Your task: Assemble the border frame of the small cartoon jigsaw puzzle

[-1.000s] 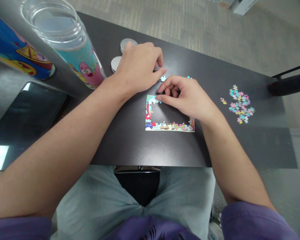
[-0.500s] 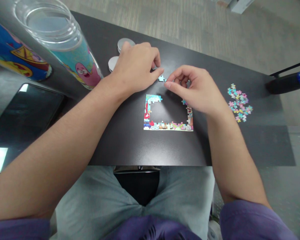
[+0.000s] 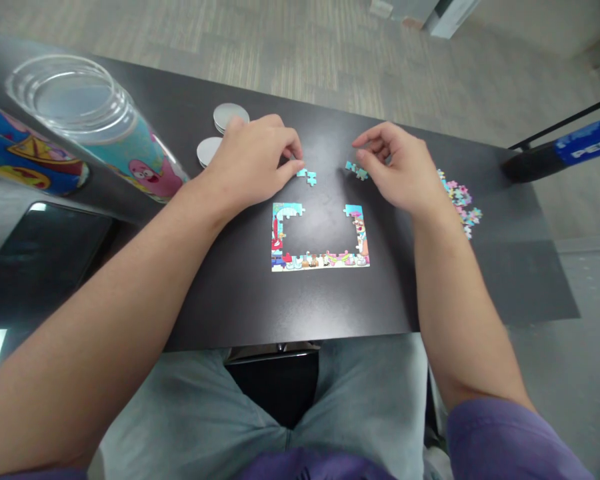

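Observation:
A jigsaw border (image 3: 321, 263) lies on the dark table, with a gap in its top edge. Above its left part, my left hand (image 3: 255, 163) is curled down, thumb and index finger closed at the edge of small joined blue puzzle pieces (image 3: 311, 177). The fingers partly cover these pieces. My right hand (image 3: 400, 167) hovers farther right, its thumb and index finger apart and the other fingers bent. Just below its thumb is another small cluster of blue-green puzzle pieces (image 3: 356, 171), apart from the left ones.
Loose puzzle pieces (image 3: 463, 200) lie in a pile beyond my right wrist, partly covered by it. Stacked grey discs (image 3: 231, 115) sit behind my left hand. A clear cartoon-printed container (image 3: 145, 167) and a dark tablet (image 3: 40, 260) are at the left. A black-and-blue object (image 3: 555, 150) stands right.
My right hand has moved away from my left, widening the space between them. The blue pieces and the border's top right corner now show more fully. The view has shifted slightly.

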Available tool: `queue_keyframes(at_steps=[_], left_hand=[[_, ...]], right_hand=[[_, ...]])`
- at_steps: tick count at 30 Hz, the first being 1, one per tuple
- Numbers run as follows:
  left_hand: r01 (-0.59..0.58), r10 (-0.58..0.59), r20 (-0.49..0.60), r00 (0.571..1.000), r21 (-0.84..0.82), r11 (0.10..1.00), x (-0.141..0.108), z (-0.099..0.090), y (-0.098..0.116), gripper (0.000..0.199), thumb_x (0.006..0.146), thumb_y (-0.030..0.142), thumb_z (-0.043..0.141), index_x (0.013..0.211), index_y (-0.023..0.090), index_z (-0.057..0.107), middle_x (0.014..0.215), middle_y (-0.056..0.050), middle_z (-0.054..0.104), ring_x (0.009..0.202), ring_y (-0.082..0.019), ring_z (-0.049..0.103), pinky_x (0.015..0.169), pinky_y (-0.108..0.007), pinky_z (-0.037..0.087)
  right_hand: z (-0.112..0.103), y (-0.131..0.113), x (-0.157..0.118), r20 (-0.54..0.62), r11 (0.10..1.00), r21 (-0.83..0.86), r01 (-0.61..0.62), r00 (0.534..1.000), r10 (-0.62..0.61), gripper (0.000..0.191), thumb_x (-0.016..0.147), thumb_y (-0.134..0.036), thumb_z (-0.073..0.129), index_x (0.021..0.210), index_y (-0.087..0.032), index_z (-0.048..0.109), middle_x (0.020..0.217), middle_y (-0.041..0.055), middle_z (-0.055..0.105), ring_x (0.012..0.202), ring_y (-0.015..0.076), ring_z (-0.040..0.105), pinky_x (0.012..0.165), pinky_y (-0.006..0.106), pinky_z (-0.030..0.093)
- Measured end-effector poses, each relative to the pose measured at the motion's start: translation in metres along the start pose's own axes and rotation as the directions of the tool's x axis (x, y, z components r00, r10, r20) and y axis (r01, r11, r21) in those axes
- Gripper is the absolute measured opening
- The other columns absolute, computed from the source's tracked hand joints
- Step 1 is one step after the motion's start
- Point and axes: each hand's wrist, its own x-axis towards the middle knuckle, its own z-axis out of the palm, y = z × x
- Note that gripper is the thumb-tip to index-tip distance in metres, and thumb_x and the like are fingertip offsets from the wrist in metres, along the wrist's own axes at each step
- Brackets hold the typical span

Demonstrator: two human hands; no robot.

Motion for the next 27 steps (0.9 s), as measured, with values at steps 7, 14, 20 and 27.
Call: queue_keyframes(at_steps=[7,14,20,27], left_hand=[[-0.079,0.076,-0.051,0.996,-0.045,0.996,0.000,0.006,-0.001,0.036,0.110,0.068,0.069,0.120,0.049,0.097,0.126,-0.007,0.093,0.132,-0.047,0.082,0.123,-0.073,0.055],[-0.118,0.117,-0.020,0.993,-0.042,0.992,-0.001,0.010,0.008,0.024,0.111,0.061,0.080,0.112,0.047,0.099,0.123,-0.010,0.088,0.137,-0.048,0.079,0.122,-0.072,0.057],[-0.124,0.123,-0.017,0.992,-0.038,0.992,-0.002,0.007,0.013,0.027,0.113,0.058,0.075,0.114,0.045,0.099,0.130,-0.009,0.090,0.133,-0.046,0.080,0.120,-0.072,0.059],[-0.030,0.030,-0.060,0.998,0.002,1.000,0.001,-0.010,-0.008,0.037,0.115,0.062,0.067,0.122,0.046,0.099,0.119,-0.008,0.092,0.126,-0.044,0.083,0.120,-0.072,0.059]], right_hand=[[-0.014,0.017,0.004,-0.075,1.000,0.028,0.015,0.997,-0.013,0.029,0.111,-0.061,0.096,0.106,-0.039,0.077,0.094,0.0032,0.078,0.097,0.0299,0.064,0.092,0.049,0.049],[-0.026,0.024,0.005,-0.066,0.992,-0.125,-0.002,0.998,-0.006,0.032,0.099,-0.061,0.102,0.105,-0.037,0.081,0.093,0.0059,0.077,0.093,0.0361,0.071,0.091,0.052,0.057],[-0.032,0.033,0.005,0.036,0.972,-0.235,0.013,0.999,-0.005,0.023,0.101,-0.048,0.103,0.096,-0.034,0.085,0.087,0.0060,0.077,0.094,0.0365,0.074,0.109,0.061,0.059],[-0.022,0.035,0.011,0.035,0.966,-0.257,0.020,0.999,-0.011,0.017,0.106,-0.037,0.101,0.098,-0.033,0.086,0.096,0.0071,0.079,0.099,0.0361,0.075,0.121,0.065,0.054]])
